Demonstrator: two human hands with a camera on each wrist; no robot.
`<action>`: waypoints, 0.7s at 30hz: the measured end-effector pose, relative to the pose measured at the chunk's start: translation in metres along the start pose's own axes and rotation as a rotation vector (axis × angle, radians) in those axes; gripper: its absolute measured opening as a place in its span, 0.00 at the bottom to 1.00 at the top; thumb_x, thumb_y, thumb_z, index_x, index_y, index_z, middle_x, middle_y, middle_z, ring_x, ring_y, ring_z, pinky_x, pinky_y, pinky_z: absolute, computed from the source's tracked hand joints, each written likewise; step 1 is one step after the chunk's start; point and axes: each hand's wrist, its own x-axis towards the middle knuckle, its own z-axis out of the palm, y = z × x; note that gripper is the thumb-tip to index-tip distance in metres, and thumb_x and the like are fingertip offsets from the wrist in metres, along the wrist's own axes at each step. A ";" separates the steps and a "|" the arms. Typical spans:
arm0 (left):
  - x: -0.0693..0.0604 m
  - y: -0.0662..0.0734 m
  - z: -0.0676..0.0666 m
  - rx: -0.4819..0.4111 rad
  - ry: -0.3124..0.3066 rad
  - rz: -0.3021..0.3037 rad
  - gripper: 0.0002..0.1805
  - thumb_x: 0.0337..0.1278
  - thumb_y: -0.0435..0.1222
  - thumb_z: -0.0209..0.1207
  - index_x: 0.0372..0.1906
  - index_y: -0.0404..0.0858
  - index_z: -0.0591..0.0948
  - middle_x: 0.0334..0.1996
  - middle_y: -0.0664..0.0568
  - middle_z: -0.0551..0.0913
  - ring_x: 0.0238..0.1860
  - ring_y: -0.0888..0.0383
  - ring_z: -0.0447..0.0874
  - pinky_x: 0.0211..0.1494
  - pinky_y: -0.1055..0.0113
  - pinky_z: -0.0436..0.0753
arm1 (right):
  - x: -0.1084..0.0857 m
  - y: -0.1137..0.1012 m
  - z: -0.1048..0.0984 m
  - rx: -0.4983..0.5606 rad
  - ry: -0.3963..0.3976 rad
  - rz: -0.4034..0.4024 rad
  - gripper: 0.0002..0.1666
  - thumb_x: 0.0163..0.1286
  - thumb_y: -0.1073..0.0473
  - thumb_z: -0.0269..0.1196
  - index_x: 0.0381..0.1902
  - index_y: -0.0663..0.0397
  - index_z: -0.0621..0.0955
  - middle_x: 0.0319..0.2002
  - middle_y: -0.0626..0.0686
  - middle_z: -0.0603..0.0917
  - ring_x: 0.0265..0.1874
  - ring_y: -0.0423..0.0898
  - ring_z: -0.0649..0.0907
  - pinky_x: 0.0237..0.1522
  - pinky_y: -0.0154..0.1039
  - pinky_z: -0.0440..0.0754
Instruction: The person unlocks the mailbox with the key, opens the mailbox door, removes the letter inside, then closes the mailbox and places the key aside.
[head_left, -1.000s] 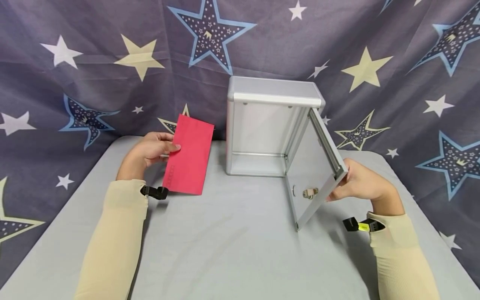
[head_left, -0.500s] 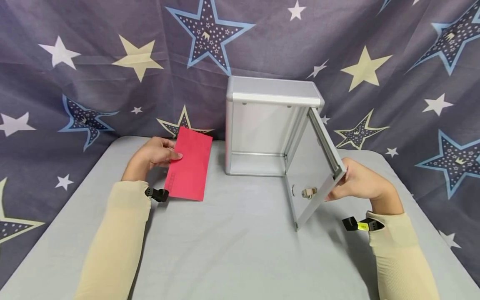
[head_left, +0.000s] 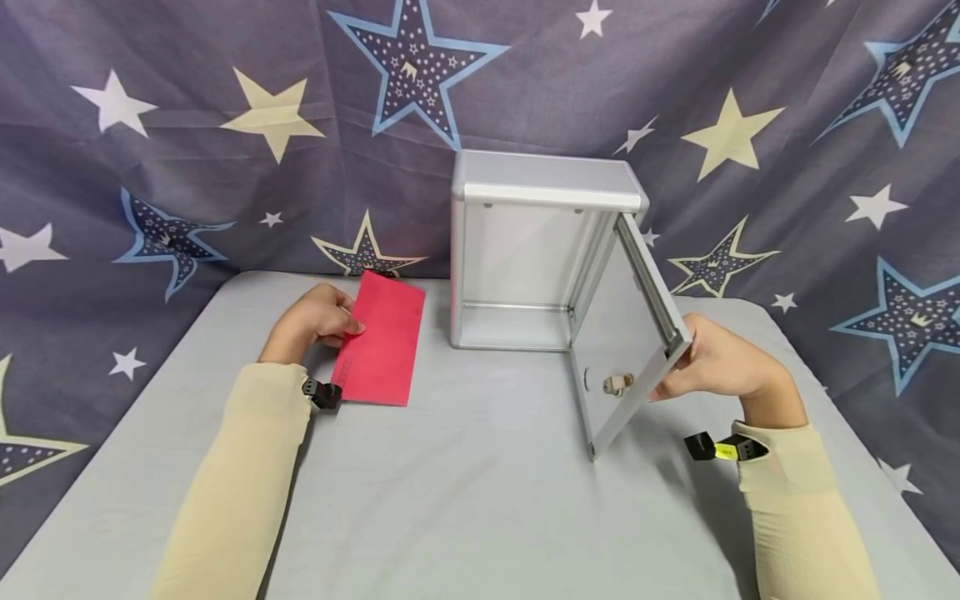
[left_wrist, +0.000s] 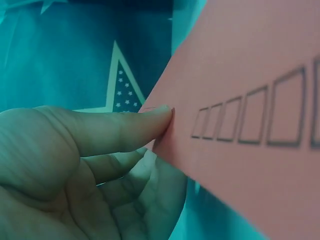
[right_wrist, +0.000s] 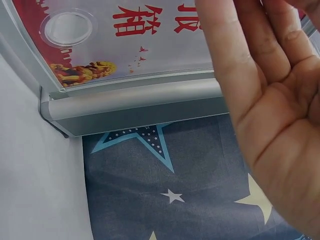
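Head view: red envelope [head_left: 384, 346] at the left of the desk [head_left: 465, 500], clamped at its left edge between thumb and fingers of the left hand [head_left: 318, 318]. Silver box [head_left: 547, 179] to the right, at the far side, open at the front. Door [head_left: 611, 329] angled out toward near right, metal lock [head_left: 618, 384] on its inner face. Right hand [head_left: 716, 358] at the door's free edge, fingers apparently clamped on it, fingertips partly hidden. Starred cloth [head_left: 525, 100] behind. Right wrist view: red lettering [right_wrist: 137, 21] on the door's outer face.
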 end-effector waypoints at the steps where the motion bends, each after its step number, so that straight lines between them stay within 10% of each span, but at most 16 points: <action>1: 0.000 0.000 0.001 0.010 -0.001 0.001 0.19 0.60 0.24 0.64 0.54 0.20 0.75 0.28 0.50 0.81 0.26 0.62 0.82 0.31 0.66 0.88 | 0.000 0.000 0.000 0.003 -0.001 0.005 0.18 0.52 0.85 0.66 0.34 0.61 0.88 0.29 0.47 0.88 0.27 0.38 0.83 0.29 0.33 0.86; 21: 0.001 0.002 0.015 0.383 0.153 -0.016 0.15 0.49 0.29 0.70 0.42 0.29 0.79 0.26 0.44 0.81 0.20 0.56 0.81 0.26 0.65 0.81 | 0.001 0.001 0.001 0.021 -0.003 -0.014 0.20 0.52 0.87 0.65 0.35 0.62 0.88 0.30 0.50 0.89 0.27 0.39 0.84 0.29 0.34 0.87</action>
